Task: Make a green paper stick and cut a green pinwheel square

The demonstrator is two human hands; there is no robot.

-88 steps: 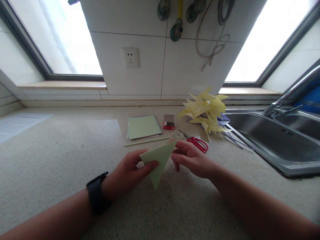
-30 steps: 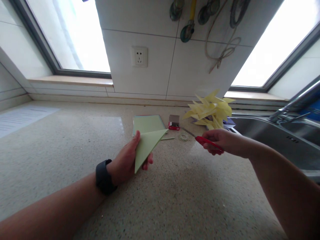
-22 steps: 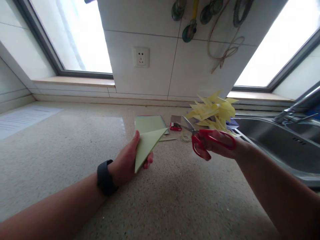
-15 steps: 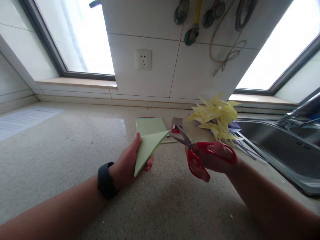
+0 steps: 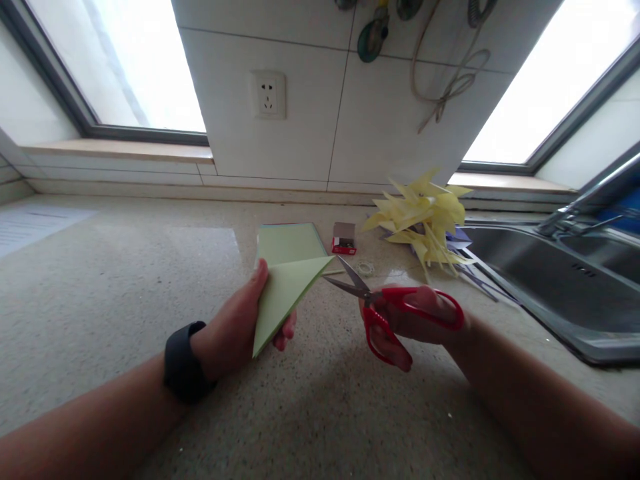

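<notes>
We stand at a speckled stone countertop [image 5: 125, 300] that runs to a steel sink [image 5: 540, 280] on our right, with a tiled wall and a wall socket [image 5: 267, 93] ahead. At the back, near the sink, lies a heap of pointed yellow paper shapes [image 5: 425, 210]. To its left a stack of pale green sheets [image 5: 285, 240] lies flat. In front of that stack, lifted off the counter, is the folded green paper triangle [image 5: 285, 293]. Our left hand [image 5: 235, 327], with a black watch [image 5: 183, 363] at the wrist, grips it along its left edge, thumb in front and fingers behind. Its sharp tip points right. Our right hand [image 5: 415, 323] is closed through the loops of the red-handled scissors [image 5: 373, 298]. Their blades are parted and aimed at that tip, just beside it; we cannot tell whether they touch it. Smaller things lie beyond: a little red box [image 5: 344, 239] and a small pale ring [image 5: 367, 268]. We judge the work to stand just short of a cut. A cut here would call for the paper to sit squarely between the blades, with the left hand holding the folded layers tight so they do not slip apart.
</notes>
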